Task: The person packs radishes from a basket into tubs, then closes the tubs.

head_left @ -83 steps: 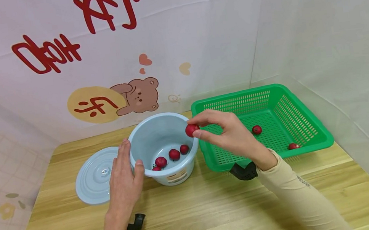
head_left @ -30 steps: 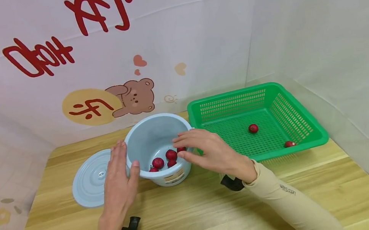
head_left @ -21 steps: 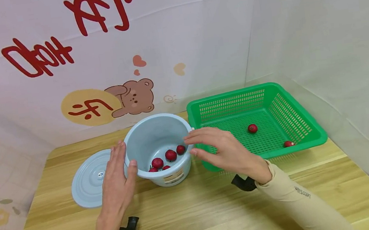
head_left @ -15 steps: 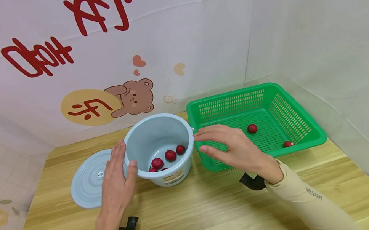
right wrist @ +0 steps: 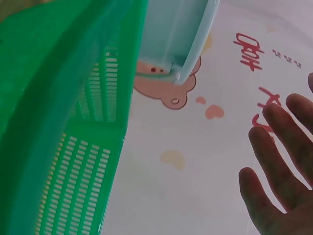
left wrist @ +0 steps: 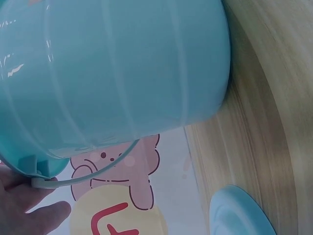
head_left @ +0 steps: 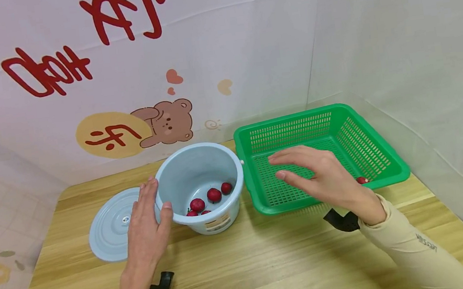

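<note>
My left hand (head_left: pixel 147 222), fingers extended, rests against the left rim of a light blue bucket (head_left: pixel 210 152). In the left wrist view, its fingertips lie beside the bucket's handle (left wrist: pixel 88 176). Several small round red fruits (head_left: pixel 214 195) lie on the bucket's bottom. Over the near left part of a green slotted basket (head_left: pixel 330 195), my right hand (head_left: pixel 321 172) hovers with fingers loosely bent and nothing in them. One red fruit (head_left: pixel 362 180) shows in the basket's near right corner; my right hand hides the middle of the basket floor. The right wrist view shows that hand (right wrist: pixel 283 176) spread and empty.
A light blue lid (head_left: pixel 112 231) lies on the wooden table (head_left: pixel 246 268) left of the bucket, partly behind my left hand. Bucket and basket stand side by side. A printed white cloth (head_left: pixel 264 53) hangs close behind them.
My right hand carried a red fruit to the bucket, released it inside, then moved right and back over the basket, now covering the middle fruit. My left hand stays at the bucket's rim.
</note>
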{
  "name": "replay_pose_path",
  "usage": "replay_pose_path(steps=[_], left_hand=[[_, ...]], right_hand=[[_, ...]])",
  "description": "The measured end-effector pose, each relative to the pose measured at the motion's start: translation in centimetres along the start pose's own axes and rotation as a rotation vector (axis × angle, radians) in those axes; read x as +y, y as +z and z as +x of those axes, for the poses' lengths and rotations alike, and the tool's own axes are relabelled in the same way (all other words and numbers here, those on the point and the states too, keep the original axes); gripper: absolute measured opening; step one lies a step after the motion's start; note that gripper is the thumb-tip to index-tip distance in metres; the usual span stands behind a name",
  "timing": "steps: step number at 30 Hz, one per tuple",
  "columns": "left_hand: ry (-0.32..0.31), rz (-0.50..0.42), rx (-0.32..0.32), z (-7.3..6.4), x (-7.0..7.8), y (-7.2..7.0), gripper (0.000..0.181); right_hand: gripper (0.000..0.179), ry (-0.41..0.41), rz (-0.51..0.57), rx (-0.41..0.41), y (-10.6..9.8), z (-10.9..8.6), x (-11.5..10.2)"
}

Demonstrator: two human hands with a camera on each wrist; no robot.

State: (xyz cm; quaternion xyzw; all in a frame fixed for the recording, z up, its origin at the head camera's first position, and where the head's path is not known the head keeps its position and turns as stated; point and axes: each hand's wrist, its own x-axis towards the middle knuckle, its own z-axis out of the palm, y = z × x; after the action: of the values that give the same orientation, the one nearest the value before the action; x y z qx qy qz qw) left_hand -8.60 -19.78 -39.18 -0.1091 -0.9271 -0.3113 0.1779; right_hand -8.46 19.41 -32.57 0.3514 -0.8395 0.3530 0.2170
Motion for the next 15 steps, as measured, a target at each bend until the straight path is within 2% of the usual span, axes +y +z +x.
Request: replay_pose_path(steps=[8,15], left_hand=[[-0.004,0.006,-0.001,0.0,0.1,0.0,0.059],[-0.010,0.002,-0.005,-0.1,0.1,0.0,0.059]], right_hand=[[0.038,0.011,-0.070,0.000,-2.5,-0.5,1.5],[0.041,0.017,-0.138,-0.059,-4.7,-0.3,3.1]])
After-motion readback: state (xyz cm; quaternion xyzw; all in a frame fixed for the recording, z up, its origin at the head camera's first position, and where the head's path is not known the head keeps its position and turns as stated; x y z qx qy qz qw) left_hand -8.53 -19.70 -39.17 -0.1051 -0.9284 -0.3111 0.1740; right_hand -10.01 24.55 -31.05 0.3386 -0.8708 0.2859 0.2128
